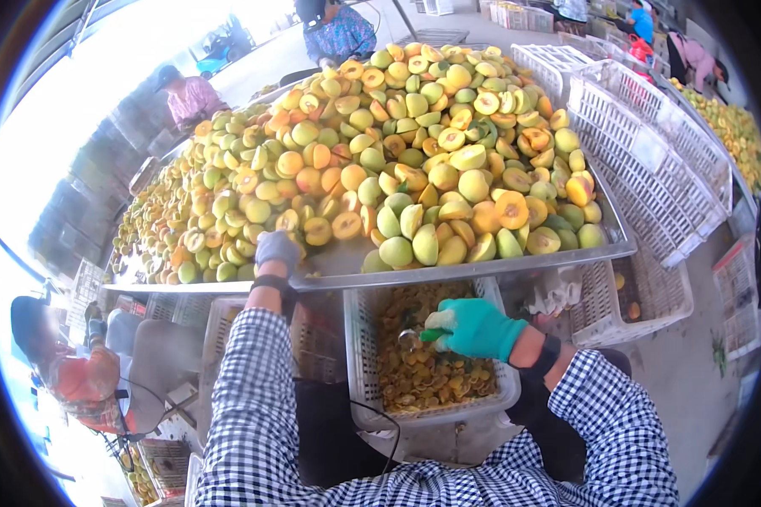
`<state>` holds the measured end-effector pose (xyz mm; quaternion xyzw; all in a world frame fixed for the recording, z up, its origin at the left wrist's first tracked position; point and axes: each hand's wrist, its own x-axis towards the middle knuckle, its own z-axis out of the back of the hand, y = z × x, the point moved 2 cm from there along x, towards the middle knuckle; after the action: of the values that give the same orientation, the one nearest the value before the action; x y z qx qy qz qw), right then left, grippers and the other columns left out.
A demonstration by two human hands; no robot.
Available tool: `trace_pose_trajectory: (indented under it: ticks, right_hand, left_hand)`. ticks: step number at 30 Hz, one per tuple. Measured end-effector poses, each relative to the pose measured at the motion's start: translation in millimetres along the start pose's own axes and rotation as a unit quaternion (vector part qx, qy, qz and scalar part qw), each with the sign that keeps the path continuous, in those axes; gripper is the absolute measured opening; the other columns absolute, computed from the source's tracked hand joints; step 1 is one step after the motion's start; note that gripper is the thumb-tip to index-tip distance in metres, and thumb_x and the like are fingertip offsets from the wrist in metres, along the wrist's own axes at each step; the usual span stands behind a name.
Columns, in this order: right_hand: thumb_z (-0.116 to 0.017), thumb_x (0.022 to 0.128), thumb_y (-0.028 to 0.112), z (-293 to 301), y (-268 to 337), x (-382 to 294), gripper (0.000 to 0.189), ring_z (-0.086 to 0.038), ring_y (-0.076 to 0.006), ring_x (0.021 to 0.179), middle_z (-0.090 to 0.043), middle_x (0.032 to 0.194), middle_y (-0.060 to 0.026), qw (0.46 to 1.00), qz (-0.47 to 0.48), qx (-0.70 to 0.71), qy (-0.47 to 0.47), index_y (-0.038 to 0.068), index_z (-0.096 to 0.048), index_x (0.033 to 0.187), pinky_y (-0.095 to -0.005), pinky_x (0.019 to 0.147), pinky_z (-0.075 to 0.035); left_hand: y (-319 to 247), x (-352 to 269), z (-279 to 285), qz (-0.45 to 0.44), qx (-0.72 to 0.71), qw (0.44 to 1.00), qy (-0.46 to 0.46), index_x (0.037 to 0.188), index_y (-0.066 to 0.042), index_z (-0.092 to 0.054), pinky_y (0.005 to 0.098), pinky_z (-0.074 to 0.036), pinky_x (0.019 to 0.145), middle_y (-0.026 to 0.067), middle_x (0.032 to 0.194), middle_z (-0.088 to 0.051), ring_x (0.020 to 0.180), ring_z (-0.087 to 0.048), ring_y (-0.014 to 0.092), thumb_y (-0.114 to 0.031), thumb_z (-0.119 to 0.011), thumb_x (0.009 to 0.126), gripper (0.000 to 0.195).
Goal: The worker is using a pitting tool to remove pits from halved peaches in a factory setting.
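Observation:
A metal-rimmed tray table (456, 271) bears a large heap of halved and whole yellow-green peaches (418, 165). My left hand (278, 248), in a pale grey glove, reaches over the table's near rim beside the fruit; whether it holds a piece is hidden. My right hand (479, 329), in a green glove with pale fingertips, grips a small tool with a green handle (432, 334) and a round metal end (409, 339). This hand is above a white plastic crate (363, 380) that stands below the table and holds many brownish-yellow scraps (418, 383).
Stacked white crates (647, 146) stand against the table's right end. Another crate (631, 317) with a few pieces sits at the lower right. People work across the table (339, 32) and at the left (82, 374). A thin black cable (396, 431) crosses near my lap.

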<state>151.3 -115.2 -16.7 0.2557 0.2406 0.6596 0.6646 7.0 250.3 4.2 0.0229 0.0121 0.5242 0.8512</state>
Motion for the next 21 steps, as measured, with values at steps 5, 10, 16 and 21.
trace_pose_trajectory:
  ticks: [5,10,16,21]
  right_hand:
    - [-0.069,0.078,0.023,-0.8,-10.4,-7.2,0.02,-0.064,-0.0351,0.088,-0.062,0.092,-0.0136,0.999,-0.016,-0.011,0.045,0.011,-0.066,0.094,-0.0467,0.077,-0.051]
    - [-0.069,0.083,0.022,0.6,12.2,4.1,0.025,-0.065,-0.034,0.092,-0.066,0.099,-0.0176,0.993,0.001,0.108,0.041,0.01,-0.069,0.104,-0.0415,0.081,-0.051]
    - [-0.07,0.085,0.013,16.6,19.6,2.2,0.03,-0.064,-0.0254,0.087,-0.066,0.098,-0.019,0.936,-0.041,0.304,-0.175,-0.001,-0.065,0.111,-0.0352,0.08,-0.049]
    - [-0.073,0.083,0.015,7.1,20.8,6.6,0.039,-0.066,-0.0365,0.086,-0.067,0.1,-0.0189,0.944,0.078,0.07,-0.314,0.001,-0.06,0.117,-0.0398,0.076,-0.053]
  left_hand:
    - [-60.2,-1.3,18.4,-0.119,0.134,0.963,0.202,0.113,-0.006,-0.071,0.0375,-0.053,0.092,0.0171,0.112,-0.07,0.106,-0.067,0.03,-0.031,-0.075,0.074,0.047]
    - [-67.1,-50.5,9.3,-0.223,-0.155,0.962,0.041,0.106,-0.002,-0.067,0.037,-0.055,0.084,0.017,0.096,-0.072,0.093,-0.069,0.03,-0.023,-0.083,0.065,0.048]
    - [-99.1,-128.1,22.5,-0.108,-0.803,0.547,0.209,0.128,0.003,-0.05,0.0424,-0.061,0.081,0.0133,0.114,-0.063,0.101,-0.066,0.028,-0.001,-0.064,0.09,0.041]
    - [-107.2,-173.9,1.3,-0.047,-0.842,0.463,0.273,0.127,0.001,-0.053,0.0433,-0.059,0.085,0.0124,0.114,-0.063,0.101,-0.066,0.025,-0.034,-0.051,0.103,0.043]
